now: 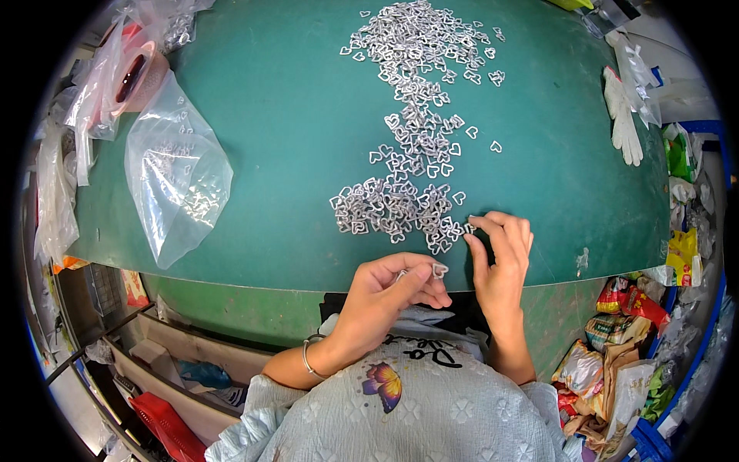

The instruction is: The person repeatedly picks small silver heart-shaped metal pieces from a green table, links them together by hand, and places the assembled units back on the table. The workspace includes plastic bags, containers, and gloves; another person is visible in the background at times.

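Observation:
My left hand [385, 286], a bangle on its wrist, is closed over the table's near edge. Between its thumb and finger it pinches a small silver heart-shaped ring [439, 271]; another bit of metal shows by the curled fingers. My right hand [502, 258] has its thumb and forefinger closing on another heart ring [469, 228] at the right border of the near heap. That near heap of open metal hearts [377, 208] lies just beyond both hands. From it a trail of hearts [419, 123] runs away to a larger far heap [419, 35].
The green table [285, 154] bears a clear plastic bag [181, 169] with hearts inside at the left, near a pink container [146, 85]. A white glove [622, 115] lies at the right edge. Packages and wrappers [608, 346] fill the lower right; an open drawer [185, 362] is lower left.

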{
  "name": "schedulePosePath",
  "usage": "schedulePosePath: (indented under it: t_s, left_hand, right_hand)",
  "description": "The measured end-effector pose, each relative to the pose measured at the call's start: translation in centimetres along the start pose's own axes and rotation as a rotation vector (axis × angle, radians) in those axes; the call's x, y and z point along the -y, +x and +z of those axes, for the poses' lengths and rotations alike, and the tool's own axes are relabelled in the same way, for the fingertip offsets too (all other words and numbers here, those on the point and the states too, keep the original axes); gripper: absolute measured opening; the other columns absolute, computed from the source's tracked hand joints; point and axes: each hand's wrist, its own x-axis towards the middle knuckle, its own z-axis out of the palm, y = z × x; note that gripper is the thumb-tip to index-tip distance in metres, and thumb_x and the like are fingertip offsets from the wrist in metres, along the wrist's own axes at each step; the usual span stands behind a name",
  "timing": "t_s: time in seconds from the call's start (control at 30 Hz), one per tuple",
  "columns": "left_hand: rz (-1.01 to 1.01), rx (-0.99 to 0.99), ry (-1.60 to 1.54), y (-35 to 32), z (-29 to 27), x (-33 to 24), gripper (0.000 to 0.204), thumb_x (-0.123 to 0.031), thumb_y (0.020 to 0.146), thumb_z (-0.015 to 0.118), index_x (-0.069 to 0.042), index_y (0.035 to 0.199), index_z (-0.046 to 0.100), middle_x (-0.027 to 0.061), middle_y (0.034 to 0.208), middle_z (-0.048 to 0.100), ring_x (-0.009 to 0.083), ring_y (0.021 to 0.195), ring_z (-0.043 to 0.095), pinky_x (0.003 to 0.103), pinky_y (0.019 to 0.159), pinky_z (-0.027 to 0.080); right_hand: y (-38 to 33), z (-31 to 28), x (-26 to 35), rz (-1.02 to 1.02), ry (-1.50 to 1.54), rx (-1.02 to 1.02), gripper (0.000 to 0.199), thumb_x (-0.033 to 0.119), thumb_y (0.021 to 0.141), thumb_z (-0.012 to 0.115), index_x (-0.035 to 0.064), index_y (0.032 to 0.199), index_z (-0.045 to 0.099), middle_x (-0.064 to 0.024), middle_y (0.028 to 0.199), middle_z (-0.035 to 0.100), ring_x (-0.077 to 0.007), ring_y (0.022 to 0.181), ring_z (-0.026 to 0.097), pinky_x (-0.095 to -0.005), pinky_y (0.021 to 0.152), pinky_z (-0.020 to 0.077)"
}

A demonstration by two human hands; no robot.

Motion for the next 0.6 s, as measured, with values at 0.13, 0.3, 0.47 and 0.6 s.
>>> schedulePosePath:
  t_s: [0.13, 0.3, 0.47, 0.6]
  left_hand:
    - [-0.005, 0.002, -0.023, 0.0, 0.1, -0.1, 0.021, -0.017, 0.092, 0.049, 0.003, 0.094, 0.056, 0.0112, 0.082, 0.062, 0.0198, 0.074, 0.063, 0.03, 0.069, 0.051]
    - [-0.01, 0.009, -0.019, 0.1, -0.1, -0.1, 0.02, -0.018, 0.092, 0.049, 0.001, 0.086, 0.055, 0.0121, 0.082, 0.061, 0.0201, 0.074, 0.063, 0.03, 0.068, 0.051]
    - [0.015, -0.01, -0.049, 0.0, 0.4, 0.0, 0.017, -0.015, 0.09, 0.05, 0.001, 0.086, 0.053, 0.0135, 0.083, 0.059, 0.0213, 0.073, 0.061, 0.031, 0.068, 0.051]
    - [0.039, 0.09, -0.157, 0.2, -0.4, -0.1, 0.012, -0.01, 0.087, 0.049, 0.001, 0.089, 0.052, 0.0117, 0.084, 0.057, 0.0193, 0.071, 0.058, 0.03, 0.066, 0.049]
  right_hand:
    - [-0.2, -0.3, -0.2, 0.071, 0.228, -0.043, 0.024, -0.003, 0.067, 0.067, 0.0023, 0.09, 0.061, -0.0087, 0.089, 0.059, -0.023, 0.081, 0.052, -0.03, 0.068, 0.0384]
    - [-0.9, -1.5, 0.8, 0.354, 0.801, 0.052, 0.027, -0.01, 0.071, 0.063, -0.0023, 0.096, 0.059, -0.0093, 0.095, 0.06, -0.0137, 0.083, 0.052, -0.025, 0.072, 0.0401]
    - [-1.2, -2.3, 1.9, 0.467, 1.215, 0.118, 0.035, -0.013, 0.072, 0.062, -0.0077, 0.105, 0.054, -0.0116, 0.098, 0.058, -0.0127, 0.085, 0.051, -0.0252, 0.075, 0.041]
    - [-1.3, -2.5, 2.5, 0.341, 1.126, 0.116, 0.037, -0.016, 0.068, 0.061, -0.0068, 0.103, 0.055, -0.0122, 0.098, 0.058, -0.0136, 0.084, 0.052, -0.0253, 0.074, 0.0414]
